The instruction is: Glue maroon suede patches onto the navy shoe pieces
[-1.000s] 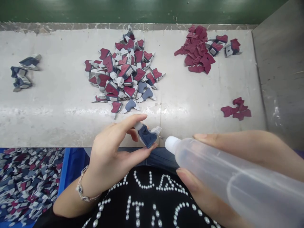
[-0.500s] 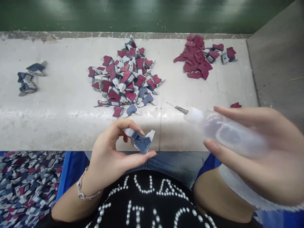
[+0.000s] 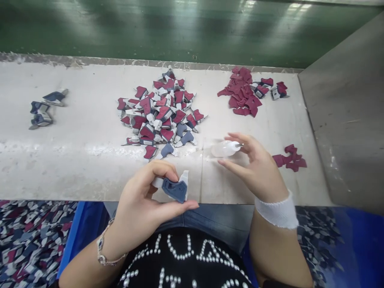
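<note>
My left hand [image 3: 147,200] pinches a blue and white plastic piece [image 3: 175,189] between thumb and fingers, its hollow blue face, marked with a small 2, turned up. Near the table's middle lies a clear bottle [image 3: 222,149] with a white cap, its metal needle pointing right. Around it my right hand [image 3: 258,170] has thumb and fingers spread, seemingly without gripping it. Beyond my left hand is a heap of maroon, blue and white pieces [image 3: 163,112]. Loose maroon pieces [image 3: 240,94] are piled at the back right, and several more [image 3: 291,159] lie right of my right hand.
A few blue-grey pieces [image 3: 42,114] lie on the white table [image 3: 90,168] at the left. Two assembled pieces [image 3: 279,91] sit at the back right. Filled blue bins [image 3: 70,240] flank my lap. A green wall [image 3: 192,36] and a grey side panel [image 3: 348,108] border the table.
My right hand has moved left and inward, and its grip on the bottle has opened. The bottle has turned, its needle now pointing right. The small maroon group at the right is uncovered.
</note>
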Action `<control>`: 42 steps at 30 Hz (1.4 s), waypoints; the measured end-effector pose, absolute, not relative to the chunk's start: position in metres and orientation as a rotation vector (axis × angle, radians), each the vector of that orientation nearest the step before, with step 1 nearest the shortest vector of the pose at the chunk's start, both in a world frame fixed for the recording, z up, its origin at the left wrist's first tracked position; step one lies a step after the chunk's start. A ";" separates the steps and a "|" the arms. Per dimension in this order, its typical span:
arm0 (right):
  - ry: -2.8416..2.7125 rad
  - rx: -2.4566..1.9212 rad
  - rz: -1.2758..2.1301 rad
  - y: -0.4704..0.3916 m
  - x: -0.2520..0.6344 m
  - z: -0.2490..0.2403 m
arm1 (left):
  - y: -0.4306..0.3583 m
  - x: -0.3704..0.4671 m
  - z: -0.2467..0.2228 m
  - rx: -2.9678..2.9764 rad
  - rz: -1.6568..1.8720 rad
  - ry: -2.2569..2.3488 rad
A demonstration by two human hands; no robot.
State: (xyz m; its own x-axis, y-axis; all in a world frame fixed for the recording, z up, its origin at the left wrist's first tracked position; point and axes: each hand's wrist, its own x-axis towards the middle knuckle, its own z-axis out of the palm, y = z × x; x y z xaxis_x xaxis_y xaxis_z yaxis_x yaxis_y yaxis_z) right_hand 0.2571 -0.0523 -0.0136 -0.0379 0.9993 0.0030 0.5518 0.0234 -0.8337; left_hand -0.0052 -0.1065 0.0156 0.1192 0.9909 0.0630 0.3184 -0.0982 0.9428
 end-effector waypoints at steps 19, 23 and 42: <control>-1.595 -2.014 0.586 -0.064 0.318 -0.037 | -0.093 0.004 0.000 1.454 0.906 1.294; -1.466 -2.003 0.672 -0.073 0.310 -0.020 | -0.095 0.004 -0.004 1.418 0.955 1.259; -0.980 -1.174 1.756 -0.081 0.213 0.000 | -0.092 0.025 -0.029 1.793 1.293 1.246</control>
